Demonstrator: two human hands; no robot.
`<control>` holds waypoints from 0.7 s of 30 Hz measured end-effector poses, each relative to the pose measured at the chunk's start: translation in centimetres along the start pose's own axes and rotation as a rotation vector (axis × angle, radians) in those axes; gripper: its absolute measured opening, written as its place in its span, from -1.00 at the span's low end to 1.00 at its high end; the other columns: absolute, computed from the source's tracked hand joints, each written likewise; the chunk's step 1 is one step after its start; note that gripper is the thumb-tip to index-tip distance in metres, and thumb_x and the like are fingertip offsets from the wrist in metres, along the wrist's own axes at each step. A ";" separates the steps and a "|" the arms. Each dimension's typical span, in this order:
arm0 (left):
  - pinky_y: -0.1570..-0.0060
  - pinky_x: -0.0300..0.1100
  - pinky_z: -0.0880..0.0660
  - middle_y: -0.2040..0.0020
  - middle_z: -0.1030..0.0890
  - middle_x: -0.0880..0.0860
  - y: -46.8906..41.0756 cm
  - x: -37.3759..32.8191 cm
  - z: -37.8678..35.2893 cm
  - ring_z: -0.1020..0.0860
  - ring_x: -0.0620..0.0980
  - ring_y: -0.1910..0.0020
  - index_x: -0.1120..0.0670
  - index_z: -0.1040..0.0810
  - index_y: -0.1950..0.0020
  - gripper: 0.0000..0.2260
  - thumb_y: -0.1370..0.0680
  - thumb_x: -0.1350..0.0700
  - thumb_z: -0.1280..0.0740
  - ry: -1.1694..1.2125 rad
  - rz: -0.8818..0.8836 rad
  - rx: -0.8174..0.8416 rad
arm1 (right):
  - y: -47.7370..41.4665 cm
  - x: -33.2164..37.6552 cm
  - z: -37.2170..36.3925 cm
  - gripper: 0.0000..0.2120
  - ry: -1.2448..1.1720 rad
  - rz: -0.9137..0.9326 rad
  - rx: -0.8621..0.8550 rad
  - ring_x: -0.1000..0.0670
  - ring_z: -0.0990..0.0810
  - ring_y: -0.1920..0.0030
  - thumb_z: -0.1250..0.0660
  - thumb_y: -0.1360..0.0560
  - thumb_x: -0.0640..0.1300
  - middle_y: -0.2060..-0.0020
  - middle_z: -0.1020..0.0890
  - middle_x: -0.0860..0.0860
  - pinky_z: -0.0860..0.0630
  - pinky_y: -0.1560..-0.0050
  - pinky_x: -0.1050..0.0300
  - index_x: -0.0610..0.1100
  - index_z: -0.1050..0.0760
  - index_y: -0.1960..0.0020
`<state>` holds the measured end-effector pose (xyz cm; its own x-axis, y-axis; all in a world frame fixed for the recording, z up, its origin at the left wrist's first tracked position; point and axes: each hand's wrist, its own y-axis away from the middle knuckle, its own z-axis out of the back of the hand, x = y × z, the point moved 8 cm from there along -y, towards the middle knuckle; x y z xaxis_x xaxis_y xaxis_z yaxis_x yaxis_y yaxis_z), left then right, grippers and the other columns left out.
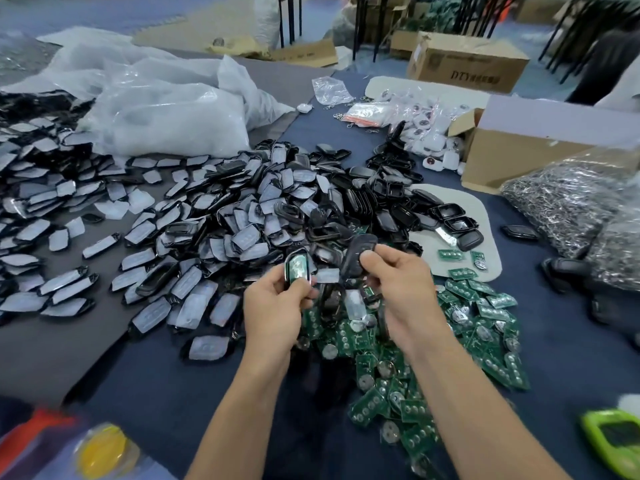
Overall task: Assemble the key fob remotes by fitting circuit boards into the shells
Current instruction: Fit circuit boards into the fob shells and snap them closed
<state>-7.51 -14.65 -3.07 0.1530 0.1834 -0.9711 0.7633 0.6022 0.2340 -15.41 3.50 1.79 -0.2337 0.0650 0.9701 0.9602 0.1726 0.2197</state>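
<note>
At centre frame the left hand [273, 306] curls round a shell [287, 264] with a green circuit board [297, 269] in it; the right hand [401, 282] pinches a black cover [356, 253] just beside. They look light, stiff and likely slippery, so grip the rims. Loose boards [485, 317] crowd below; open table [166, 396] lies lower left.

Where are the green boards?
In the head view the green boards lie heaped on the table right of centre, under and beside the right hand, just below the pile of black shells.
</note>
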 end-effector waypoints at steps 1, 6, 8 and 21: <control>0.26 -0.25 -0.57 0.18 -0.76 0.03 0.5 0.2 -1.1 -0.67 -0.07 0.24 0.02 -0.72 0.09 -0.77 -0.59 0.33 -0.38 0.005 0.026 0.035 | 1.1 -0.3 1.2 -0.62 -0.072 -0.039 -0.019 0.22 -0.68 0.29 -0.39 -0.59 -0.29 0.19 -0.78 0.04 -0.56 0.26 0.32 0.08 -0.76 0.26; 0.12 -0.18 -0.49 0.22 -0.71 -0.09 3.7 1.5 -6.6 -0.60 -0.06 0.16 0.08 -0.64 0.04 -0.79 -0.57 0.38 -0.33 0.000 0.151 0.195 | 4.8 -3.2 6.8 -0.84 -0.316 -0.193 -0.271 0.03 -0.63 0.25 -0.43 -0.54 -0.33 0.29 -0.74 0.04 -0.54 0.15 0.11 -0.14 -0.70 0.15; 0.11 -0.17 -0.48 0.27 -0.66 -0.14 5.2 1.9 -8.0 -0.59 -0.07 0.18 0.05 -0.63 0.05 -0.74 -0.55 0.40 -0.33 -0.050 0.169 0.237 | 5.6 -4.1 7.7 -0.85 -0.359 -0.216 -0.322 0.03 -0.57 0.27 -0.42 -0.55 -0.36 0.34 -0.69 0.03 -0.50 0.15 0.11 -0.13 -0.61 0.07; 0.14 -0.19 -0.54 0.21 -0.69 -0.04 9.4 2.0 -10.1 -0.62 -0.08 0.21 0.04 -0.66 0.06 -0.82 -0.49 0.32 -0.50 -0.014 0.177 0.210 | 6.9 -4.9 9.1 -0.63 -0.350 -0.136 -0.264 0.04 -0.61 0.27 -0.41 -0.56 -0.34 0.31 -0.71 0.04 -0.47 0.22 0.18 0.00 -0.74 0.32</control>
<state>-6.39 -0.73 -2.31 0.3033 0.2595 -0.9169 0.8373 0.3868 0.3865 -9.02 13.36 -2.42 -0.3541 0.3953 0.8476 0.9129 -0.0507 0.4050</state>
